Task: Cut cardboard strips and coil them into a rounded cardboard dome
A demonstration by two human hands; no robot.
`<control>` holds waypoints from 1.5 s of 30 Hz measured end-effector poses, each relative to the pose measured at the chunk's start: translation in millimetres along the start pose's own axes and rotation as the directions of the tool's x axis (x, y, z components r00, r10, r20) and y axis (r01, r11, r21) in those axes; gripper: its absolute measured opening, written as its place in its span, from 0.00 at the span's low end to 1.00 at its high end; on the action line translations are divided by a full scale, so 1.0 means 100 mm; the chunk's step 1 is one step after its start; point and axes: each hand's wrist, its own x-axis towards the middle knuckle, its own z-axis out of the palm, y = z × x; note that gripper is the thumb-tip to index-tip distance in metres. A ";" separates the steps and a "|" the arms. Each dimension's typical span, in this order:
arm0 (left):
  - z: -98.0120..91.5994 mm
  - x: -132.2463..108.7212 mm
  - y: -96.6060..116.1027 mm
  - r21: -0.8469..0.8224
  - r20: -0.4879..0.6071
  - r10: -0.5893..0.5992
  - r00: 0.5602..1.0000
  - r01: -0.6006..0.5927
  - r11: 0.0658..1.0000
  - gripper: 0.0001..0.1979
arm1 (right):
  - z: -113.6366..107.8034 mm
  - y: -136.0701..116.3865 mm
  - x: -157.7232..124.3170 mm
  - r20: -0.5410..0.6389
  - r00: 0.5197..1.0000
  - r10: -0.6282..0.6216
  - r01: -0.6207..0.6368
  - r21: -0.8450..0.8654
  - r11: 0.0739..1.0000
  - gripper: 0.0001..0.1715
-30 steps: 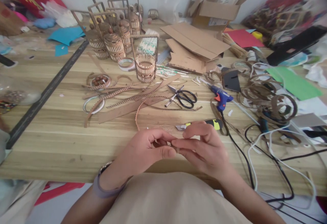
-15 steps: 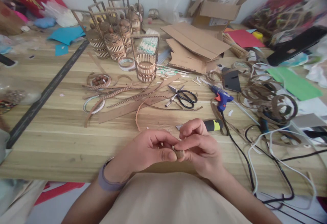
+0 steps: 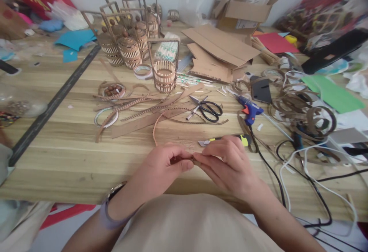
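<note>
Pinchwork at near edge of wooden table (image 3: 71, 160): gripping small brown cardboard strip (image 3: 196, 161) between left hand (image 3: 161, 171) and right hand (image 3: 230, 163), both closed on it. Judging it light, thin, easily creased; holding by ends. Counting one strip, one black-handled scissors (image 3: 207, 108), one blue glue gun (image 3: 249, 111), one yellow-and-black utility knife (image 3: 227, 139).

On the pale wooden surface (image 3: 71, 156): black-handled scissors (image 3: 207, 109) lying open beside long brown toothed cardboard strips (image 3: 149, 110); blue hot-glue gun (image 3: 249, 111) just right of them; yellow-and-black utility knife (image 3: 227, 139) nearer the front edge. Farther back, a round slatted wooden basket (image 3: 163, 76), a cluster of lidded slatted baskets (image 3: 126, 48), flattened brown cardboard sheets (image 3: 221, 52). At right, coiled cardboard bands (image 3: 304, 106), green paper sheet (image 3: 330, 93), black and white cables (image 3: 301, 167).
</note>
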 end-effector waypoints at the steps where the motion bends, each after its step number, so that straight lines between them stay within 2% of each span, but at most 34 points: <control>1: -0.01 0.00 0.02 0.046 -0.022 0.012 1.000 -0.011 0.999 0.08 | 0.00 0.01 -0.01 0.014 1.000 -0.001 0.001 -0.015 1.000 0.08; 4: -0.02 0.00 0.05 0.127 -0.052 0.048 0.997 -0.041 0.991 0.09 | 0.01 0.02 -0.03 0.038 0.999 0.003 -0.001 -0.035 0.999 0.09; 6: -0.03 0.01 0.04 0.136 -0.034 0.052 0.998 -0.047 0.990 0.09 | 0.00 0.02 -0.03 0.040 0.999 0.002 -0.001 -0.018 1.000 0.09; 12: -0.06 0.04 0.01 0.098 0.043 -0.019 0.999 0.015 0.995 0.08 | -0.03 -0.01 -0.01 0.037 0.998 0.042 -0.047 0.141 0.989 0.05; 17: -0.06 0.06 -0.03 -0.067 0.163 -0.071 0.984 0.083 0.994 0.08 | 0.00 -0.02 -0.03 0.036 0.993 0.109 -0.114 0.325 0.939 0.11; 22: -0.04 0.10 -0.05 -0.282 0.299 0.058 0.953 0.030 0.959 0.08 | 0.06 -0.03 -0.04 -0.008 0.981 0.192 -0.161 0.506 0.847 0.02; 25: -0.03 0.10 -0.03 -0.303 0.266 0.082 0.961 0.003 0.953 0.09 | 0.10 -0.01 -0.05 -0.029 0.975 0.220 -0.171 0.533 0.829 0.04; 27: -0.02 0.08 -0.03 -0.271 0.216 0.066 0.974 -0.005 0.963 0.09 | 0.11 0.01 -0.05 -0.025 0.979 0.204 -0.166 0.486 0.858 0.04; 31: 0.00 0.05 -0.02 -0.100 0.049 0.042 0.998 -0.037 0.994 0.09 | 0.09 0.02 -0.04 -0.016 0.994 0.107 -0.102 0.193 0.976 0.06; 34: 0.00 0.04 -0.03 0.023 -0.033 0.047 0.998 -0.047 0.999 0.08 | 0.07 0.00 -0.03 -0.029 0.998 0.051 -0.049 0.046 0.998 0.06; 36: -0.01 0.03 -0.04 0.011 0.017 0.057 0.998 -0.057 0.998 0.08 | 0.05 0.00 -0.02 -0.011 0.998 0.058 -0.057 0.095 0.994 0.06; 39: -0.06 0.05 -0.07 -0.083 0.120 0.101 0.988 -0.091 0.992 0.08 | 0.03 0.00 -0.02 0.012 0.993 0.114 -0.113 0.262 0.958 0.07; 45: -0.10 0.10 -0.12 -0.198 0.199 0.142 0.970 -0.102 0.975 0.08 | 0.05 -0.01 -0.02 0.027 0.973 0.229 -0.212 0.499 0.840 0.05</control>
